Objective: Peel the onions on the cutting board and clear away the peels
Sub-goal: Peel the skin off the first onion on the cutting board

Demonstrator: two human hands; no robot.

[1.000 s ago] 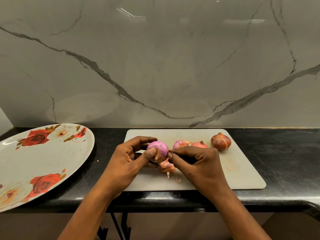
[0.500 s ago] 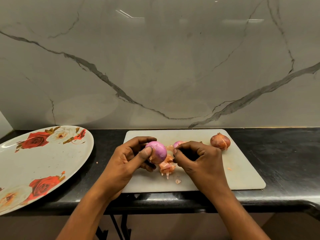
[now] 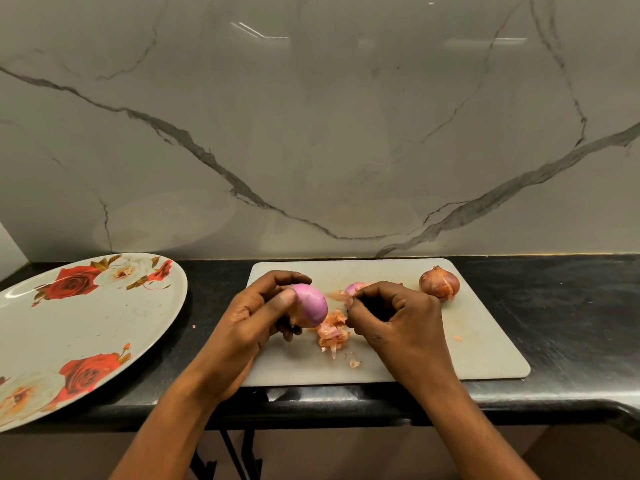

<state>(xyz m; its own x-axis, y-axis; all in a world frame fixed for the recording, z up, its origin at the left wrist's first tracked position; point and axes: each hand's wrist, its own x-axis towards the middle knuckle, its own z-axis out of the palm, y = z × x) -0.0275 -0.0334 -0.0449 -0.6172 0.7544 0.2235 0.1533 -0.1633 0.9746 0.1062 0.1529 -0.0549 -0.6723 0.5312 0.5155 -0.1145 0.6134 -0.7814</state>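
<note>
We hold the peeled onion [image 3: 309,304] in our left hand [image 3: 258,315], thumb and curled fingers wrapped round it, just above the left part of the cutting board [image 3: 485,344]. Our right hand [image 3: 401,322] sits just beside it, fingers curled in and thumb meeting the fingertips. Whether a sliver of skin is pinched there we cannot tell.

The bare onion looks smooth and probably slick, so a loose grip could let it drop, bounce off the board and roll toward the front edge of the countertop [image 3: 571,306].

The peels [image 3: 332,332] lie in a light, papery heap between our hands. A careless sweep, or a knock from either wrist, would likely scatter them. A few scraps already sit apart (one near the board's right side [image 3: 458,338], one speck on the counter [image 3: 194,326] beside the plate [image 3: 69,327]), and these are easy to miss when clearing.

Our right hand half hides a second onion [image 3: 354,288], so we could nudge it unseen. The unpeeled onion [image 3: 439,282] rests near the far right corner and could roll off the board if bumped.
</note>
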